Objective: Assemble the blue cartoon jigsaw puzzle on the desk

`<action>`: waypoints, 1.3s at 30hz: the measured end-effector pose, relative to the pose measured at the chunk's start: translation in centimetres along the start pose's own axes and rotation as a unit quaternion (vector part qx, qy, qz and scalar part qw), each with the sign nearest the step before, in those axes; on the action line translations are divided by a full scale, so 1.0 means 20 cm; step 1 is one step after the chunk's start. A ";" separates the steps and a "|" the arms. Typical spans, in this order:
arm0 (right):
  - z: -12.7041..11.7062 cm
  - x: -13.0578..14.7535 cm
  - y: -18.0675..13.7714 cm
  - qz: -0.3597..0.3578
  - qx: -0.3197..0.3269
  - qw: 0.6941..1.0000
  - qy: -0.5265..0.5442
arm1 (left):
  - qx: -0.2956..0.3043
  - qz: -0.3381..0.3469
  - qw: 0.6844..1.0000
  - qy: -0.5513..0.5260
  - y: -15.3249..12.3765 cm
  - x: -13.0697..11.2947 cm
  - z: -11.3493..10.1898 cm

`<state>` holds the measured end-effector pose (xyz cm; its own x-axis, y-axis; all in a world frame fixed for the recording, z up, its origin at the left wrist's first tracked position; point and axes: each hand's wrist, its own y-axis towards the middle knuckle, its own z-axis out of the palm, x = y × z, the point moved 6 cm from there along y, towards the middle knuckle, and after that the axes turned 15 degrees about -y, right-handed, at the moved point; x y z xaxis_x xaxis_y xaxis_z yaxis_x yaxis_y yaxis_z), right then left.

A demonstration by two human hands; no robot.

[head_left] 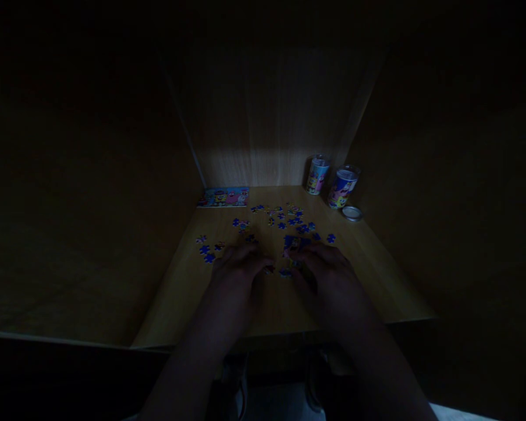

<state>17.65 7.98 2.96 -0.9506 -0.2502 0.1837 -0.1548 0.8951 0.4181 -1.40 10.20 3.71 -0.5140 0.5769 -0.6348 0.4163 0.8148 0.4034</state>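
Observation:
The scene is very dark. My left hand (239, 266) and my right hand (324, 269) rest close together on a wooden desk (377, 286), fingers curled down over small blue jigsaw pieces (284, 270) between them. Each hand seems to pinch at pieces, but what lies under the fingers is hidden. Several loose puzzle pieces (284, 222) lie scattered on the desk beyond my hands. A small joined patch of pieces (294, 242) sits just ahead of my right hand.
A picture card with cartoon figures (223, 197) lies at the back left. Two printed cans (317, 174) (342, 186) stand at the back right, with a round lid (352, 213) beside them. Wooden walls close in the desk on three sides.

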 end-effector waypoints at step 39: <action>-0.01 0.00 0.00 0.008 0.000 1.000 0.009 | -0.003 -0.036 0.999 -0.039 0.01 0.01 -0.02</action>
<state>17.60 7.91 3.14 -0.9479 -0.2424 0.2067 -0.1393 0.8989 0.4153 -1.74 10.47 4.00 -0.4818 0.5106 -0.7122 0.3757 0.8546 0.3585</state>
